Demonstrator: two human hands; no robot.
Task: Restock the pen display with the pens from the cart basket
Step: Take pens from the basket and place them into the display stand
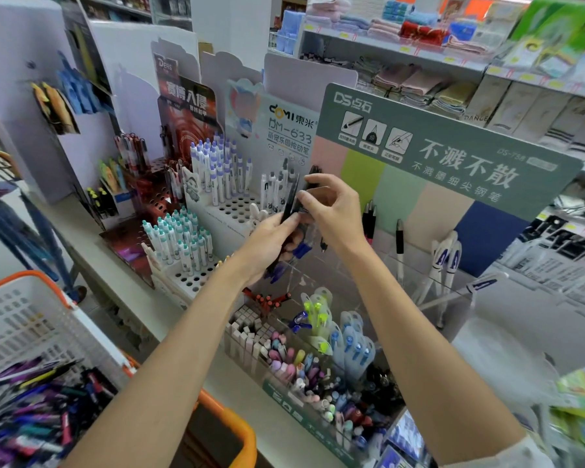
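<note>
Pale grey table in a shop aisle, with towel shelves behind. At least four card-backed pen stands on it; green display nearest. One basket, orange rim, lower left, holding loose pens, too blurred to count. Two hands raised before the green display: left hand grips a bundle of pens; right hand pinches its upper end.

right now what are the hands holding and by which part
The left hand grips a bunch of pens around the middle; the right hand pinches a dark pen near its top end.
</note>
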